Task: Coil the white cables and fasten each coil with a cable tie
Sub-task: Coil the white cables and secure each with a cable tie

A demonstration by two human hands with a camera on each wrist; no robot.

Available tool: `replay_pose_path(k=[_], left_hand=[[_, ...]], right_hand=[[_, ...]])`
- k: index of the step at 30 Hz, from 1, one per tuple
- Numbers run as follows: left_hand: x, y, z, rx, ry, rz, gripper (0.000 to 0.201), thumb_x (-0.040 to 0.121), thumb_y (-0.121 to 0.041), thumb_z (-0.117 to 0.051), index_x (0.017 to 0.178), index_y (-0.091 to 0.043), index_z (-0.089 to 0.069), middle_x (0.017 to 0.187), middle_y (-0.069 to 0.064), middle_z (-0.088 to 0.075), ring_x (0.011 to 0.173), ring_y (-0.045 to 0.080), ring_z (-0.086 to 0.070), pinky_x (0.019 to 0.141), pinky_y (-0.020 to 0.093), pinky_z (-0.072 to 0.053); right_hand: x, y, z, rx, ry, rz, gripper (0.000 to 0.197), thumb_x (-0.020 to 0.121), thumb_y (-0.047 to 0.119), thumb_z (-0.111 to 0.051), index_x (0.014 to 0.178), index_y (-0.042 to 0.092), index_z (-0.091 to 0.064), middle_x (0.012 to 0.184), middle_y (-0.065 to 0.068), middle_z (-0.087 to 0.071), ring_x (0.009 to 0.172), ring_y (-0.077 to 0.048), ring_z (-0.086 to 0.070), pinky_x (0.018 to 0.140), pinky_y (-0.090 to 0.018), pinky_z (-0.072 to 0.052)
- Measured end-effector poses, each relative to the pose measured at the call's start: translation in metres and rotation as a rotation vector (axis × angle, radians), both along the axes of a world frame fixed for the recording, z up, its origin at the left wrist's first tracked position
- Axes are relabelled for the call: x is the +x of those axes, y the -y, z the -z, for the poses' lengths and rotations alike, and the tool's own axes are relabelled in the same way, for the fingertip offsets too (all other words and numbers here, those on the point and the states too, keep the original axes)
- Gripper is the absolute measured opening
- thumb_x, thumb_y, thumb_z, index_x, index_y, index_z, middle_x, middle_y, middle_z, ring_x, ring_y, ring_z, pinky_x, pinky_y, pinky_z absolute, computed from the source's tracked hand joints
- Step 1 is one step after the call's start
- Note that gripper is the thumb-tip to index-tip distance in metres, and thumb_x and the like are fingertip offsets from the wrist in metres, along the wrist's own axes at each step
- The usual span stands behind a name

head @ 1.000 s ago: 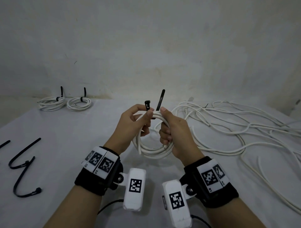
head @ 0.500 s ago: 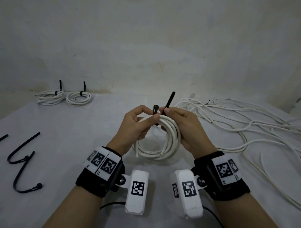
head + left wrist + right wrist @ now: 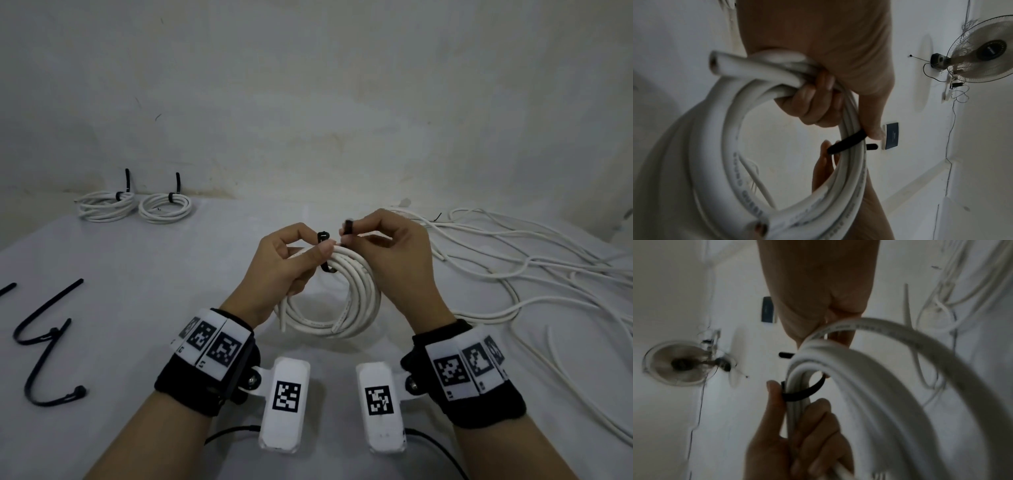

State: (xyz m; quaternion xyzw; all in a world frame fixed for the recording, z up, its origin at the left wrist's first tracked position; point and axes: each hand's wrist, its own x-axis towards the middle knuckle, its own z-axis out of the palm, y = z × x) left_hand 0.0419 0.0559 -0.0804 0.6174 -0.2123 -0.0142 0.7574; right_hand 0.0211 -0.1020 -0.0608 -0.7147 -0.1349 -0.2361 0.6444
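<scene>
Over the white bench (image 3: 144,308), the left hand (image 3: 287,263) clamps coil (image 3: 356,301) and tie (image 3: 323,237) head steady so the right hand (image 3: 387,246), pinching the tail, can thread it.

A coil of thick white round cable (image 3: 346,294), held upright above the surface, carries a black plastic cable tie (image 3: 323,240) looped around its top strands, the tie's two ends not yet joined.
</scene>
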Motion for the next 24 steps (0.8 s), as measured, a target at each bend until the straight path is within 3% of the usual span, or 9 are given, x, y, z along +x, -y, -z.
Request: replay_pose_path(k=[5, 9, 14, 20, 24], left_hand=[[0.0013, -0.0031, 0.0013, 0.024, 0.023, 0.001, 0.018, 0.072, -0.019, -0.066, 0.075, -0.005, -0.055, 0.061, 0.006, -0.041, 0.037, 0.008, -0.024, 0.037, 0.015, -0.019], [0.0022, -0.0034, 0.0013, 0.026, 0.04, -0.008, 0.025, 0.07, -0.02, -0.07, 0.079, -0.001, -0.057, 0.052, 0.004, -0.042, 0.036, 0.008, -0.026, 0.037, 0.014, -0.021], [0.002, -0.0043, 0.0028, 0.041, 0.052, 0.016, 0.04, 0.061, -0.036, -0.074, 0.078, -0.003, -0.06, 0.045, -0.001, -0.044, 0.036, 0.007, -0.027, 0.038, 0.014, -0.021], [0.0021, -0.0064, 0.0025, 0.1, 0.035, 0.034, 0.03, 0.072, -0.022, -0.07, 0.082, 0.003, -0.058, 0.043, -0.005, -0.043, 0.036, 0.006, -0.027, 0.038, 0.014, -0.021], [0.0029, -0.0068, 0.0028, 0.088, 0.022, 0.072, 0.041, 0.062, -0.034, -0.073, 0.078, 0.0, -0.058, 0.044, -0.004, -0.042, 0.036, 0.006, -0.026, 0.037, 0.013, -0.022]], right_hand=[[-0.0037, -0.0007, -0.0037, -0.088, -0.008, -0.068, 0.014, 0.073, -0.005, -0.074, 0.072, 0.008, -0.071, 0.068, -0.008, -0.071, 0.062, -0.024, -0.07, 0.061, -0.034, -0.059], [-0.0024, -0.0003, -0.0032, -0.135, -0.04, -0.021, 0.008, 0.071, 0.004, -0.078, 0.071, 0.009, -0.072, 0.065, 0.0, -0.07, 0.058, -0.016, -0.067, 0.06, -0.029, -0.056], [-0.0017, 0.0004, -0.0025, -0.223, -0.085, -0.005, 0.013, 0.071, 0.006, -0.079, 0.066, 0.015, -0.072, 0.064, 0.002, -0.069, 0.064, -0.027, -0.067, 0.061, -0.033, -0.055], [-0.0004, 0.0006, -0.0008, -0.294, -0.072, -0.023, 0.018, 0.073, 0.006, -0.078, 0.065, 0.02, -0.07, 0.065, 0.004, -0.069, 0.06, -0.02, -0.068, 0.056, -0.023, -0.053], [0.0002, 0.0003, 0.001, -0.303, -0.076, -0.018, 0.017, 0.076, 0.008, -0.076, 0.068, 0.018, -0.065, 0.069, 0.004, -0.068, 0.06, -0.016, -0.068, 0.055, -0.019, -0.049]])
